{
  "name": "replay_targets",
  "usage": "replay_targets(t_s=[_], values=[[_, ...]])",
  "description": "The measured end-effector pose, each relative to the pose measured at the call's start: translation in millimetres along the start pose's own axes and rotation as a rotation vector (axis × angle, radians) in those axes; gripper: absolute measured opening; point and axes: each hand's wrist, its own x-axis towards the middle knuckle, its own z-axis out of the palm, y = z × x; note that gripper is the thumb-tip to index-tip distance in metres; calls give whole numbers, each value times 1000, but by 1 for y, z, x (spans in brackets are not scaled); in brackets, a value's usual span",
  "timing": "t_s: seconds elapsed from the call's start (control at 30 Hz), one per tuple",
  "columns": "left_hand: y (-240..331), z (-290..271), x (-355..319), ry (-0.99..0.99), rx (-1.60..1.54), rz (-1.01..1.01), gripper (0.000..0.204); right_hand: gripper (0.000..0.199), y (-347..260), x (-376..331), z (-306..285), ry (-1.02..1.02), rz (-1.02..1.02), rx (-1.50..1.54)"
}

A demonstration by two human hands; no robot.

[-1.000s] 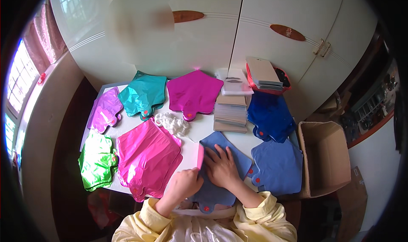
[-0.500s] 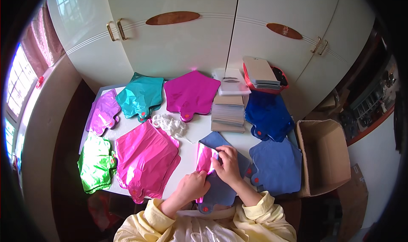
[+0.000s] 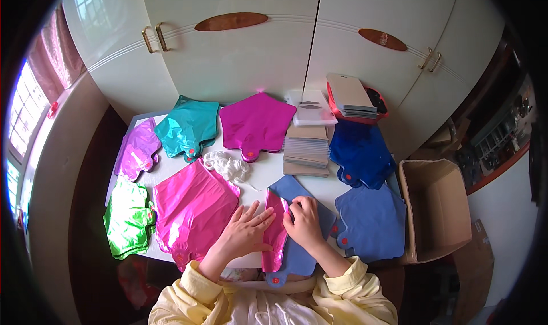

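A flat blue-grey foil balloon (image 3: 301, 255) with a rounded tab lies in front of me at the table's near edge. Along its left side runs a shiny pink foil strip (image 3: 275, 246); I cannot tell whether this is the balloon's own folded-over back or a separate piece. My left hand (image 3: 244, 231) lies palm down with fingers spread, its fingertips on the strip's left edge. The curled fingers of my right hand (image 3: 303, 222) close on the strip's right edge, partly hiding it. Left of my left hand is a pile of pink star-shaped foil balloons (image 3: 194, 205).
Around the white table (image 3: 251, 183) lie green (image 3: 128, 219), purple (image 3: 140, 148), teal (image 3: 188, 125), magenta (image 3: 257, 124), dark blue (image 3: 362, 154) and blue-grey (image 3: 371, 222) balloon piles. White string (image 3: 227, 166), stacked cards (image 3: 305, 148), a red basket (image 3: 355, 119) and an open carton (image 3: 436, 211) stand nearby.
My left hand has let go of the pink strip's lower part, moved up and left, and spread its fingers. The strip lies flatter. My right hand has barely moved.
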Motion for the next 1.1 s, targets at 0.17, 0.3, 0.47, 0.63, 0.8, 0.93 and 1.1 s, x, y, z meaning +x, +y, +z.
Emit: replay_targets(t_s=[0.17, 0.3, 0.47, 0.63, 0.8, 0.93, 1.1], values=[[-1, 1, 2, -22, 54, -11, 90, 21, 0, -3, 1, -1, 37, -16], [-2, 1, 1, -41, 52, -23, 92, 34, -23, 2, -17, 16, -22, -125], [-3, 3, 4, -32, 46, -22, 85, 41, -31, -17, -25, -308, -102, -187], [-9, 9, 18, 43, 78, -120, 60, 42, -30, -22, -25, -307, -124, -207], [-22, 6, 43, 49, 102, -181, 52, 42, -31, -22, -26, -315, -103, -168], [-28, 10, 44, 114, 216, -104, 54, 44, -30, -24, -26, -325, -106, -173], [-17, 2, 21, 43, 262, -9, 65, 46, -27, -23, -26, -331, -104, -162]])
